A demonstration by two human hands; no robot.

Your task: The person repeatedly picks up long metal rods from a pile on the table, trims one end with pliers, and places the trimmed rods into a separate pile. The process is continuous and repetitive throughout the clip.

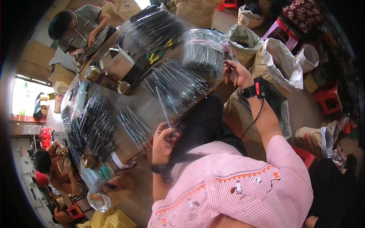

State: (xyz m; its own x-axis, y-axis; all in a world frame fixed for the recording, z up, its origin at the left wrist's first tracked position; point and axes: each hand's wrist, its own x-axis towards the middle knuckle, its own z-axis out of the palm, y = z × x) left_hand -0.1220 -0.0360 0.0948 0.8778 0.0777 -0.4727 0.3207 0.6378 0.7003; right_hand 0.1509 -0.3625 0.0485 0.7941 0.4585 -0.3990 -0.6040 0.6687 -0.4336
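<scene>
My left hand (162,143) is closed around the lower end of a thin grey metal strip (163,107), which points up over the table edge. In my right hand (242,74) is a pair of pliers (227,77), gripped beside a thick round bundle of grey wire pieces (203,57) bound with clear plastic. A fanned pile of similar strips (176,85) lies on the table (133,98) between my hands. Left of my left hand lies a smaller pile of strips (134,125).
Large dark heaps of strips (97,123) cover the table's left side. A thermos (100,78), an open box (117,64) and yellow-green-handled pliers (154,58) stand or lie mid-table. Open sacks (279,62) and a red stool (327,98) are at right. Two people (89,28) work across and at left.
</scene>
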